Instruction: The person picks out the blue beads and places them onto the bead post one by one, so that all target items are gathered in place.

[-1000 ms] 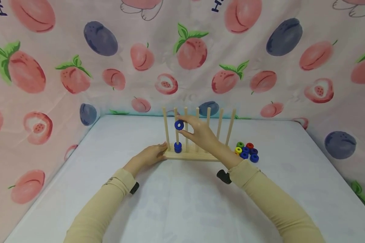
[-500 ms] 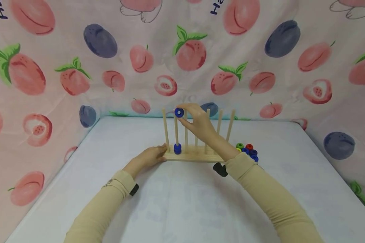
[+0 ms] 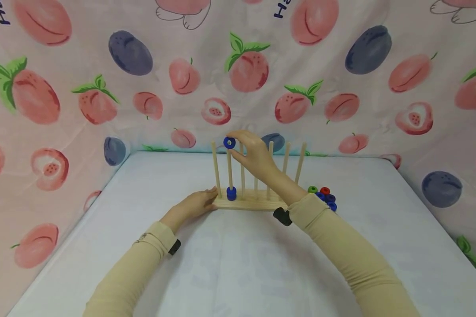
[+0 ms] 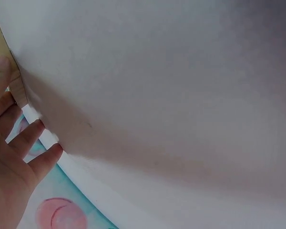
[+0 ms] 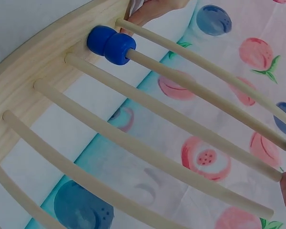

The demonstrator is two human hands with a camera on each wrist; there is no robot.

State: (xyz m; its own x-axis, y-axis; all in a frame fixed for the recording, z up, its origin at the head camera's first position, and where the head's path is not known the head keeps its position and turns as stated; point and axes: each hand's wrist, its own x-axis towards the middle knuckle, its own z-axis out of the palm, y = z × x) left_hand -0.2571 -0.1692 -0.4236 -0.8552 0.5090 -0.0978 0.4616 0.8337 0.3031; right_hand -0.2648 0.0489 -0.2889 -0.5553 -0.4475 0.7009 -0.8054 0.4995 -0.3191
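Observation:
Thumb and fingers of the right hand [image 3: 258, 158] pinch a blue ring [image 3: 225, 143] at the top of the second peg from the left; its hole faces the head camera. Whether the peg tip is inside the ring, I cannot tell. Two blue rings [image 3: 231, 194] are stacked low on that same peg, also in the right wrist view [image 5: 118, 48]. The left hand [image 3: 194, 204] grips the left end of the wooden base [image 3: 254, 205], thumb on one side in the left wrist view, its other fingers spread around the end.
Right of the base, loose rings lie on the white table [image 3: 230, 264]: a green ring [image 3: 312, 189], a red ring [image 3: 325, 190] and several blue ones [image 3: 332, 206]. The right forearm partly covers this group. Upright pegs [image 3: 300, 164] fill the rack, and a fruit-print cloth [image 3: 238, 119] hangs behind.
The right hand has risen with its blue ring from partway up the second peg to the peg's top, then shifted slightly left. The left hand has stayed at the base.

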